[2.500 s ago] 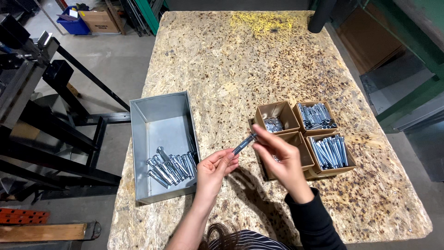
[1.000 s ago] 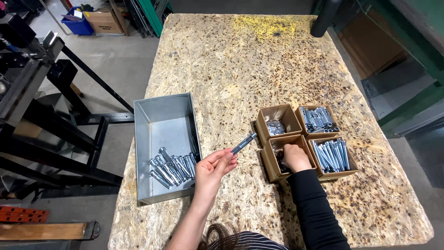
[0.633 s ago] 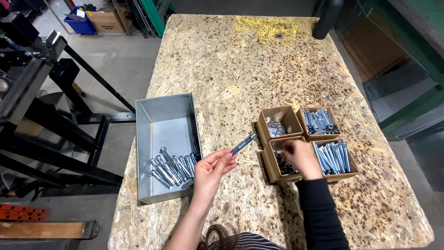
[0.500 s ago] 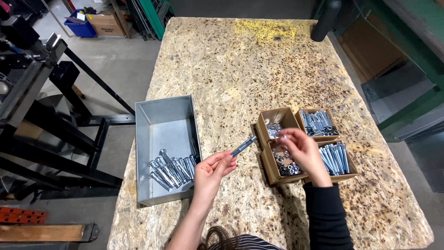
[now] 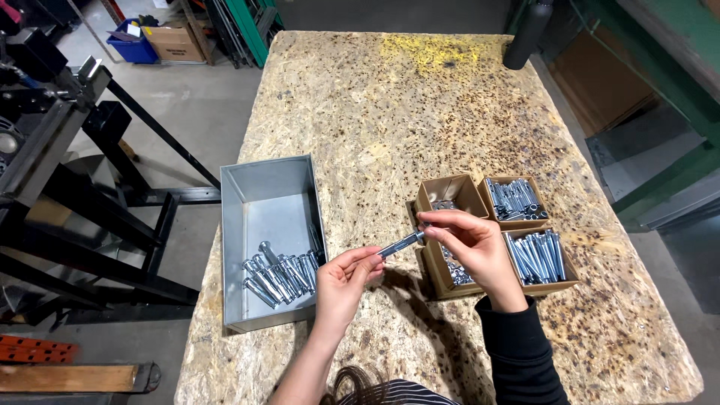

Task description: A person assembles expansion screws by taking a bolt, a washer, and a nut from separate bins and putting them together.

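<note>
A zinc-plated bolt (image 5: 400, 244) hangs level above the chipboard table (image 5: 450, 97), its near end pinched in the fingertips of my left hand (image 5: 346, 276) while my right hand (image 5: 471, 244) closes thumb and forefinger on the far tip, apparently fitting a small part too tiny for me to make out. To do this well, I judge I should keep the left grip firm and the shaft steady, letting only the right fingers turn, squarely in line. Four small cardboard boxes (image 5: 486, 229) of fasteners sit just under the right hand; a grey metal tray (image 5: 271, 195) of finished-looking bolts lies left.
</note>
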